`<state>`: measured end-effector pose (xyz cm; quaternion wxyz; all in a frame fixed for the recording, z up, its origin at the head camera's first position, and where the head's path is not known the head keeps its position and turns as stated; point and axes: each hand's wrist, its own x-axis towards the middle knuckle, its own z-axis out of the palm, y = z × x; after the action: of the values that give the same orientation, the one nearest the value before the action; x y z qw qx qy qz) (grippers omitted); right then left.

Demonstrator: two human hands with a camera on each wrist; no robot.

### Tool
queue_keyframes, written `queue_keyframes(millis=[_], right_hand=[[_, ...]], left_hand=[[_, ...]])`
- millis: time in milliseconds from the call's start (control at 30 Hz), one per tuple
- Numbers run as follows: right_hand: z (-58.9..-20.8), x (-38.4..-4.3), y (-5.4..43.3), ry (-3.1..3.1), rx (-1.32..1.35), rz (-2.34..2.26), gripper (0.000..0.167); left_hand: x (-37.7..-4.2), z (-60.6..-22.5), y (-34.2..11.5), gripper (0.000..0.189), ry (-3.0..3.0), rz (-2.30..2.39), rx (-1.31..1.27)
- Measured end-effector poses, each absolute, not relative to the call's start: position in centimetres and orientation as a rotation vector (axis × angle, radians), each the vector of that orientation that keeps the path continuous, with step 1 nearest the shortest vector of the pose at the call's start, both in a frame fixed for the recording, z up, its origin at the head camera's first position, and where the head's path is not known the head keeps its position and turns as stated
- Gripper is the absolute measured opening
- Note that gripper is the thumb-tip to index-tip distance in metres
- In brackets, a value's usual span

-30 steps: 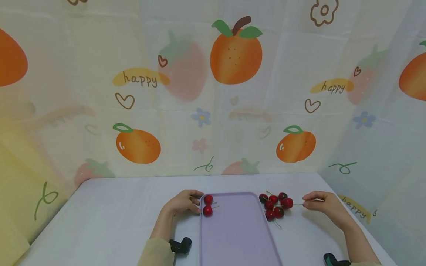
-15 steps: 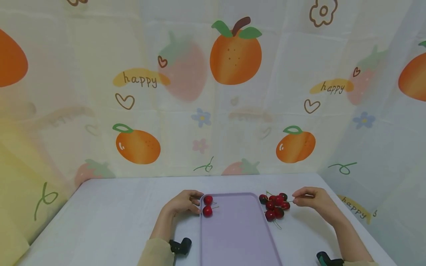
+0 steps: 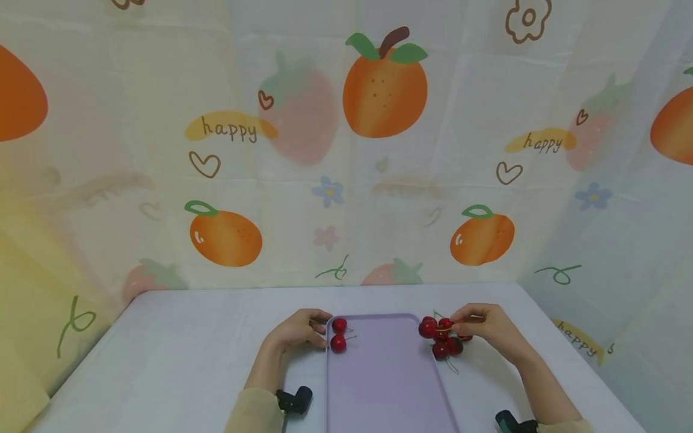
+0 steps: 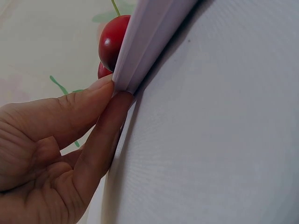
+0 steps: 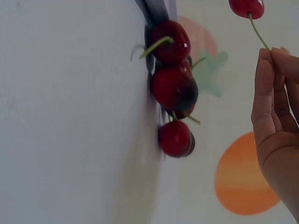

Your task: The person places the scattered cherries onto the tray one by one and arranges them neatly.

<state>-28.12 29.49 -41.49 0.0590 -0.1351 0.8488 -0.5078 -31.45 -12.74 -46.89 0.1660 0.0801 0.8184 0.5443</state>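
My right hand (image 3: 489,325) pinches a cherry (image 5: 246,6) by its green stem, between thumb and fingertips. The fruit hangs raised above the other cherries, near the tray's right edge. Below it a cluster of dark red cherries (image 5: 175,91) lies on the table against that edge. With thumb and forefinger, my left hand (image 4: 70,135) grips the rim of the lilac tray (image 3: 387,379) at its far left. Just inside this rim, two cherries (image 3: 338,343) sit one behind the other, stems pointing right.
A white-covered table (image 3: 184,361) bears the tray. Behind it hangs a fruit-print curtain (image 3: 379,198), which also runs down both sides. Each wrist wears a black camera (image 3: 295,400).
My right hand has moved left, carrying the cherry by its stem from the cluster's right side across to the tray's right edge. The left hand stays in place.
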Motion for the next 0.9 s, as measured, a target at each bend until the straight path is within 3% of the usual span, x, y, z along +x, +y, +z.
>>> queue_keyframes(millis=[467, 767, 900], right_hand=[[-41.6, -28.2, 25.3, 2.447, -0.487, -1.634, 0.036], [-41.7, -28.3, 23.0, 2.407, -0.533, -1.691, 0.021], [-41.9, -28.3, 22.1, 2.367, -0.575, -1.706, 0.029]], left_hand=[[-31.2, -46.5, -12.6, 0.058, 2.360, 1.522, 0.184], [-31.2, -46.4, -12.6, 0.060, 2.343, 1.529, 0.198], [-31.2, -46.4, -12.6, 0.059, 2.349, 1.527, 0.198]])
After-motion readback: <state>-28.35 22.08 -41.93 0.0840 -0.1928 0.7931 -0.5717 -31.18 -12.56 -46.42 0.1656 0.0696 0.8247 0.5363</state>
